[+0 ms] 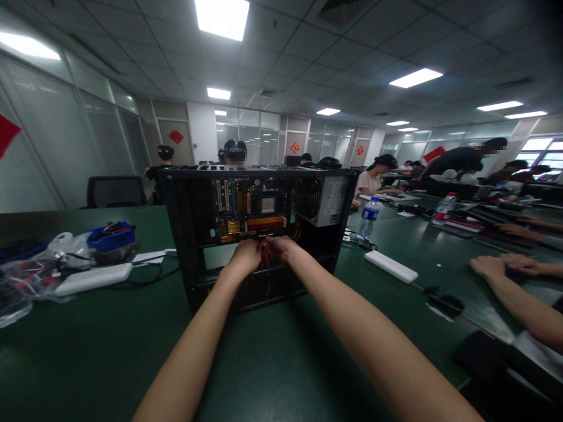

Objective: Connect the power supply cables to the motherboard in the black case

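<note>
On the green tabletop (255,366) an open black computer case (178,246) stands upright, with a motherboard (250,211) and, at upper right, a silver power supply (332,201) inside. Both hands reach into its lower part, below the board, where the right hand (281,248) grips reddish cables (266,256) and the left hand (247,255) meets them with bent fingers, its hold too hidden to tell. Left of the case sits a blue bin (122,239) of dark odds and ends, while a water bottle (369,218) stands to the right.
</note>
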Action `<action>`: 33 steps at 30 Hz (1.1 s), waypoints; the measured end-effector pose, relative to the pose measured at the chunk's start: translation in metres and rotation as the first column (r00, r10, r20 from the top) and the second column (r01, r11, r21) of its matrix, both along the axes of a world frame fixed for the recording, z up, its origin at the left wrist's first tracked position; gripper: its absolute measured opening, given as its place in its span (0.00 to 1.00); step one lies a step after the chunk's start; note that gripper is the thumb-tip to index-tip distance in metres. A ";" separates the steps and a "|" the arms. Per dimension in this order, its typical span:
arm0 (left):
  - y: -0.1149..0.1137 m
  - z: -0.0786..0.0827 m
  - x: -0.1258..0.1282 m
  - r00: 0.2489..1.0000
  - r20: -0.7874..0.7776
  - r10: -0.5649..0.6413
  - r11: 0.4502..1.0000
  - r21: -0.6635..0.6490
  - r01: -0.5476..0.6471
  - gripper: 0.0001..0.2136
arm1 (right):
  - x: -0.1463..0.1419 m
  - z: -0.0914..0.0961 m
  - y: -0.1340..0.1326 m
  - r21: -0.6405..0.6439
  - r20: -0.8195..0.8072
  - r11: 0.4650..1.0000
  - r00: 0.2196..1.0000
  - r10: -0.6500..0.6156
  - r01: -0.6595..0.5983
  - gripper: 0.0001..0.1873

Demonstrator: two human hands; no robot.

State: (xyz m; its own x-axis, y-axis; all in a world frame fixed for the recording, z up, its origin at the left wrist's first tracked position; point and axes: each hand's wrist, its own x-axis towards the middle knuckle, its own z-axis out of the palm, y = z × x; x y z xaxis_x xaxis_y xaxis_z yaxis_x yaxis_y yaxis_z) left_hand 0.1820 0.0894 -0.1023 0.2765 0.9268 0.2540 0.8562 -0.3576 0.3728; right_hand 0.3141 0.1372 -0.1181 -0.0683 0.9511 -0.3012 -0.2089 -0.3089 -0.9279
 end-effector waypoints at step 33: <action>0.000 0.000 0.004 0.998 -0.050 0.032 0.997 0.071 -0.029 0.14 | 0.027 0.020 -0.016 0.330 0.760 0.921 0.638 -0.127 -0.209 0.19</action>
